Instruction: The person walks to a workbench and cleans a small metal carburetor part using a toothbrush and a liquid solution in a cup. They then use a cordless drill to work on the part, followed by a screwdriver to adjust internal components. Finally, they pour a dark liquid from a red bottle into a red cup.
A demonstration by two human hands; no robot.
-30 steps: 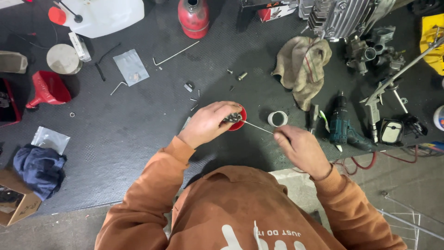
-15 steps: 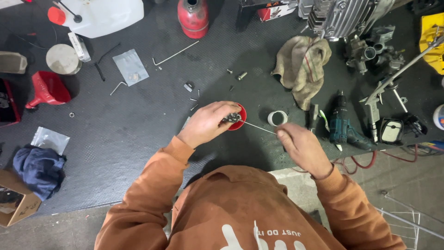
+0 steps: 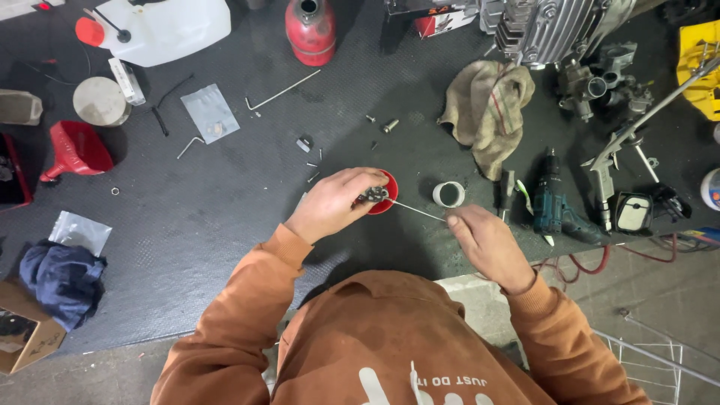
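My left hand (image 3: 335, 202) pinches a small dark metal part (image 3: 373, 196) over a small red bowl (image 3: 388, 196) on the black rubber mat (image 3: 225, 217). My right hand (image 3: 485, 244) pinches the near end of a thin metal wire (image 3: 420, 211), whose far tip meets the part. Orange sleeves cover both arms. A short white ring (image 3: 448, 194) stands on the mat just right of the bowl, apart from both hands.
A tan rag (image 3: 487, 111), cordless drill (image 3: 553, 201), spray gun (image 3: 615, 154) and engine parts (image 3: 600, 82) lie right. A red tank (image 3: 310, 28), white jug (image 3: 161, 26), red funnel (image 3: 75, 148), plastic bags, hex keys and loose screws lie left and behind. A blue cloth (image 3: 64, 279) lies at the near left edge.
Both hands have stayed in almost the same place; the right hand has shifted slightly on the wire.
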